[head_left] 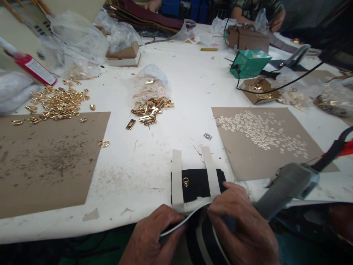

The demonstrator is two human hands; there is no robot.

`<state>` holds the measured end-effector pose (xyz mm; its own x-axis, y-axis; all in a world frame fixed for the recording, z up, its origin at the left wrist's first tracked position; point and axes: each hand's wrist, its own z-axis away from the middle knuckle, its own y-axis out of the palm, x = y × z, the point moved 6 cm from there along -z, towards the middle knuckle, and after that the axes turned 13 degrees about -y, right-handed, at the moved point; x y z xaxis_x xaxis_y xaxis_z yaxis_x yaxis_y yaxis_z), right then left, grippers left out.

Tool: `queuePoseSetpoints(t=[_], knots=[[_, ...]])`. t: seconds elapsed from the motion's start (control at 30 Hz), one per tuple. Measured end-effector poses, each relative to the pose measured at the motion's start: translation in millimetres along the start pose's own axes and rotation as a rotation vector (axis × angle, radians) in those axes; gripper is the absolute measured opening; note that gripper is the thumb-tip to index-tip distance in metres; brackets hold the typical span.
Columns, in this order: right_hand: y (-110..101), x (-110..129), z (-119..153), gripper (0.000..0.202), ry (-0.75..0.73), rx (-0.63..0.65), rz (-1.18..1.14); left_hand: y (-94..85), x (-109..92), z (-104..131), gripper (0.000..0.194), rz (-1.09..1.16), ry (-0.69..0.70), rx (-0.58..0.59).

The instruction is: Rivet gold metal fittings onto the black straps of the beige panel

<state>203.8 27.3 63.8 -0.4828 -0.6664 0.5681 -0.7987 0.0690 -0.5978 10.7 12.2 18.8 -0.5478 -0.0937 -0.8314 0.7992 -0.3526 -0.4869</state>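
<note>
At the table's front edge, my left hand (157, 235) is closed on a bent piece with a pale edge (190, 217). My right hand (242, 224) pinches the same piece farther along, its fingertips pressed together. Black and light stripes (205, 235) show below, between the hands. Just beyond lies a black fabric panel (197, 180) with two off-white strips (177, 176) across it. A small gold ring fitting (186, 182) sits on the panel. Whether the panel joins the bent piece, I cannot tell. Beside my right hand is a grey handled tool (292, 187) with a black cable.
Brown sheets lie left (91, 162) and right, the right one bearing many small pale rings (256, 132). Gold fittings (60, 101) and gold plates (150, 112) are heaped behind. A green box (250, 62), a red bottle (35, 68) and a co-worker's hand (276, 23) are farther back.
</note>
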Motion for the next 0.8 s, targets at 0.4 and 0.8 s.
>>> queuePoseSetpoints(t=[0.4, 0.8], knots=[[33.4, -37.8, -20.6, 0.014, 0.315, 0.256, -0.133, 2.5, 3.9, 12.2, 0.011, -0.110, 0.302, -0.026], [50.7, -44.7, -25.1, 0.011, 0.406, 0.436, -0.088, 0.6, 21.5, -0.5, 0.013, -0.098, 0.316, -0.018]])
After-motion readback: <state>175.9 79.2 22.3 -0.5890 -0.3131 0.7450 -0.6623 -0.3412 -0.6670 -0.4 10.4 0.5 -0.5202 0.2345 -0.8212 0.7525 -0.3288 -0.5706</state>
